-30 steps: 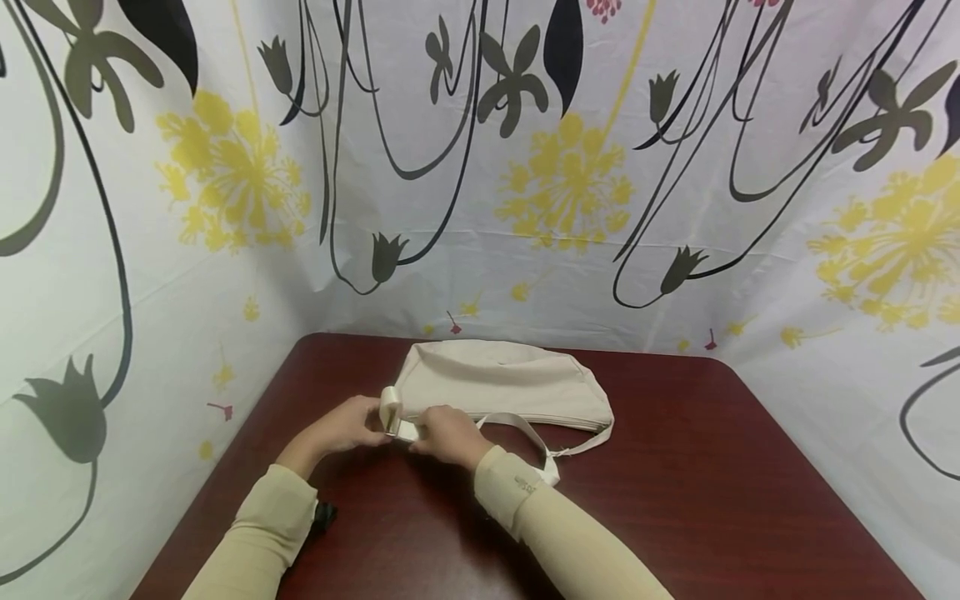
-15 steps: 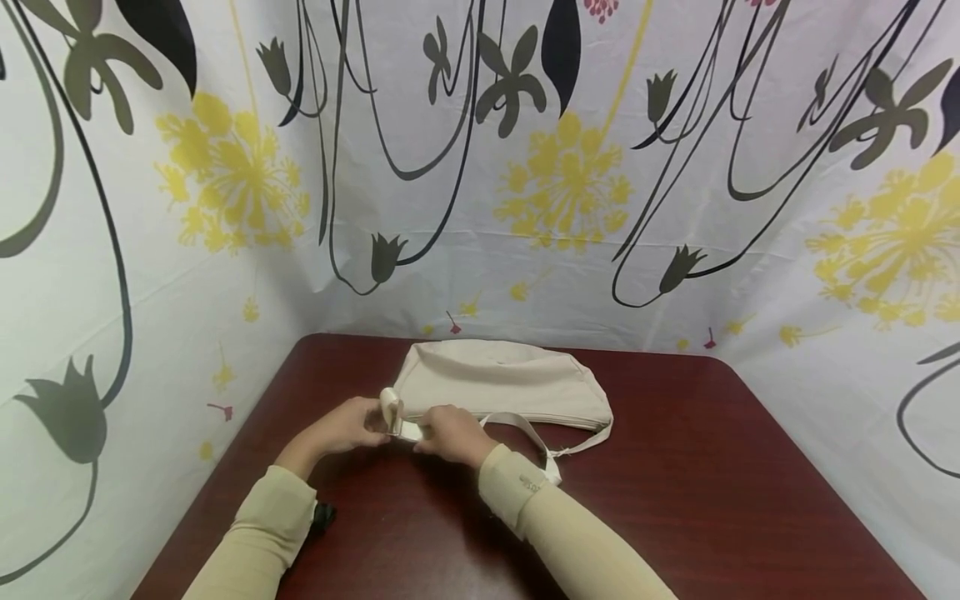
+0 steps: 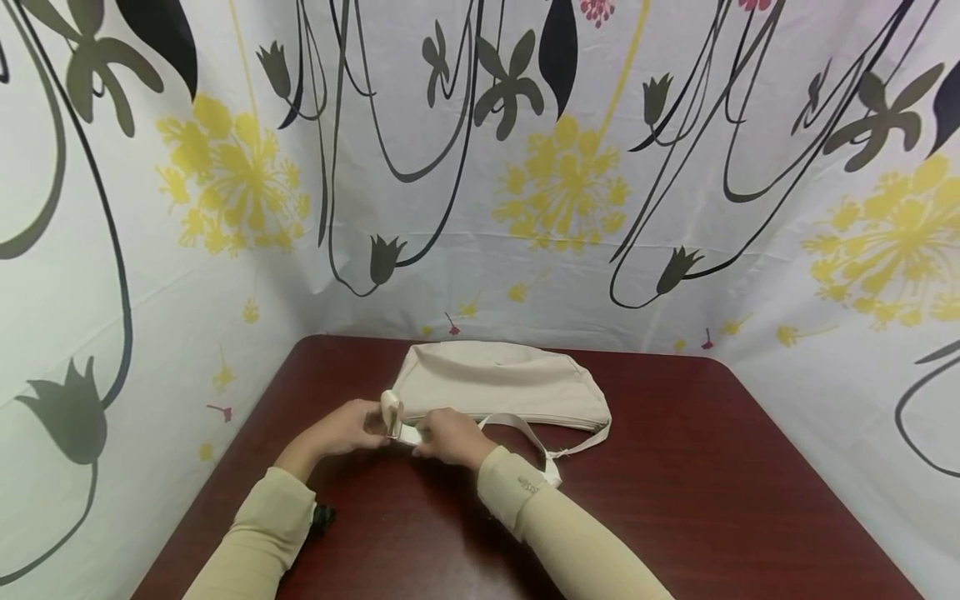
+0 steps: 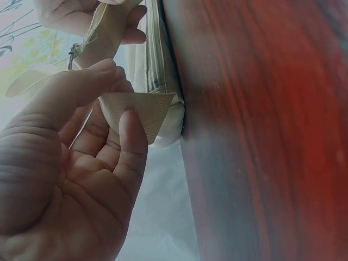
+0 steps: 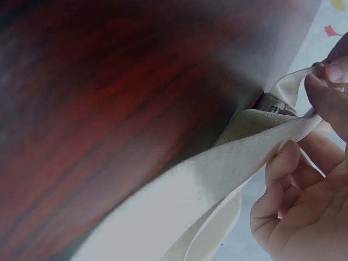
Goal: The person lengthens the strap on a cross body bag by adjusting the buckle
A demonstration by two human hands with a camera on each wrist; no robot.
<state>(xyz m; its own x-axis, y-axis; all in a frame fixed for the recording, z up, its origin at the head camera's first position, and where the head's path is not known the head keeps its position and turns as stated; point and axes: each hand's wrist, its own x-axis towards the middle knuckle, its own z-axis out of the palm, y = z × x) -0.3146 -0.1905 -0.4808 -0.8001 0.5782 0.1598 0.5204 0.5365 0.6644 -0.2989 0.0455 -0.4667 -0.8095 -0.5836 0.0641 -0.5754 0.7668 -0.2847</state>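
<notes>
A cream cloth bag [image 3: 495, 383] lies flat toward the back of the table, its zipper edge facing me. At its left front corner, my left hand [image 3: 348, 427] pinches the bag's strap between thumb and fingers. In the left wrist view, a small metal buckle [image 4: 72, 57] sits on the strap just beyond the left thumb. My right hand [image 3: 453, 437] grips the strap a short way to the right of the left hand. The right wrist view has the wide strap [image 5: 179, 190] running from the right fingers down toward the lower left.
The dark red wooden table [image 3: 675, 467] carries the bag. A strap loop [image 3: 528, 429] curves in front of the bag, to the right of my right hand. Patterned white cloth [image 3: 480, 192] hangs behind and along both sides. Something small and black [image 3: 322, 518] shows by my left cuff.
Both hands stay at nearly the same spot on the strap. The right hand has shifted very slightly to the right, and the strap piece between the hands has tilted a little.
</notes>
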